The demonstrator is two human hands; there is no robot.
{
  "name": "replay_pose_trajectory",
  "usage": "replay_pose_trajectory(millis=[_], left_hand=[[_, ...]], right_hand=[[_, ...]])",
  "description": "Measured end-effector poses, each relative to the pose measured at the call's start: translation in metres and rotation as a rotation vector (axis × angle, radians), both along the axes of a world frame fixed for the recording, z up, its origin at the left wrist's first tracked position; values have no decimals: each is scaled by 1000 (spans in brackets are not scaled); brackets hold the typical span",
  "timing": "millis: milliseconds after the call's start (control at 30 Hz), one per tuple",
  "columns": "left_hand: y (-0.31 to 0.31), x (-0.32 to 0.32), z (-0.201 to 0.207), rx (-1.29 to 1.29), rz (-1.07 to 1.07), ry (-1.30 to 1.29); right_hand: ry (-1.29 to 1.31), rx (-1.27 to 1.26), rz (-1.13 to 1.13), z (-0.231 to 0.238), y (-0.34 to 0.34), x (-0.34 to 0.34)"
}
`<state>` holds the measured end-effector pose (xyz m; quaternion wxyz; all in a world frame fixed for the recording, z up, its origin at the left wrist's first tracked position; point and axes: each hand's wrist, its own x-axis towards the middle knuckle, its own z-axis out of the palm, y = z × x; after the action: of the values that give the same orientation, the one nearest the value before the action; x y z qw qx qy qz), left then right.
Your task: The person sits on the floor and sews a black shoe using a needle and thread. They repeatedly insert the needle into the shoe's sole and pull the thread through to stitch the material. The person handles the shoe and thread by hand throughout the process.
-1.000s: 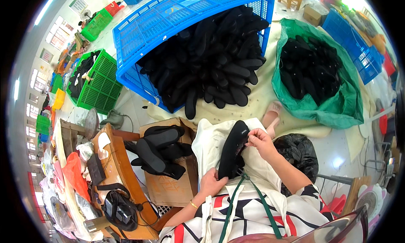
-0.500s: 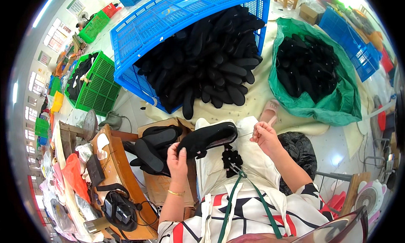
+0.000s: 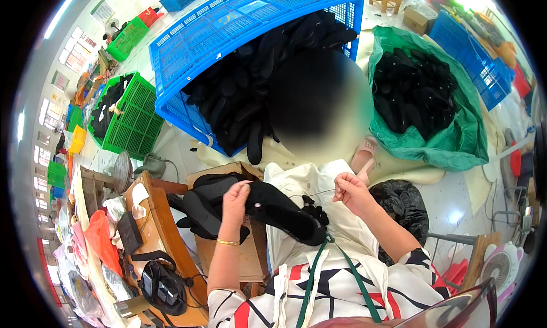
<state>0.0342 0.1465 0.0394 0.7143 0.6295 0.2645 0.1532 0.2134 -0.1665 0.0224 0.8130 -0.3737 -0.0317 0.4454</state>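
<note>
A black cloth shoe (image 3: 285,217) hangs tilted over my lap, its toe end low toward the right. My left hand (image 3: 235,201) pinches it at its upper left end. Near that hand, a small pale shiny spot shows on the black fabric. From the shoe a thin dark thread (image 3: 319,192) stretches to my right hand (image 3: 352,192), whose fingers are closed on it; whether a needle is there too is too small to tell. A bunch of black fabric bows (image 3: 316,210) lies on my lap, partly behind the shoe.
More black shoes (image 3: 199,211) lie on a cardboard box (image 3: 228,257) at my left, beside a wooden table (image 3: 161,237). Ahead, a tipped blue crate (image 3: 171,77) spills black shoes, partly hidden by a blurred patch. A green sack (image 3: 393,139) of black shoes stands right; a black bag (image 3: 407,205) sits nearer.
The shoe has turned, its right end swinging down toward me. My left hand has risen slightly and my right hand has lowered a little. The thread between them now shows.
</note>
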Motion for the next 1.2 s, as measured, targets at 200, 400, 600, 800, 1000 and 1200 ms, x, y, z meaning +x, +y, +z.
replay_pose_trajectory(millis=[200,400,600,800,1000,1200], left_hand=[[-11,27,-58,260,-119,163],[5,48,-58,-196,-131,94],[17,39,-81,-16,-229,190],[-5,54,-71,-71,-305,150],[-10,52,-68,-8,-339,163],[-18,57,-62,751,-339,-56]], right_hand=[[-18,-158,-55,-14,-6,4],[-92,-155,-4,-19,-5,-6],[-105,-308,40,-28,9,-13],[-203,-333,106,-28,19,-14],[-325,-361,174,-22,40,-16],[-495,-429,197,-46,65,-23]])
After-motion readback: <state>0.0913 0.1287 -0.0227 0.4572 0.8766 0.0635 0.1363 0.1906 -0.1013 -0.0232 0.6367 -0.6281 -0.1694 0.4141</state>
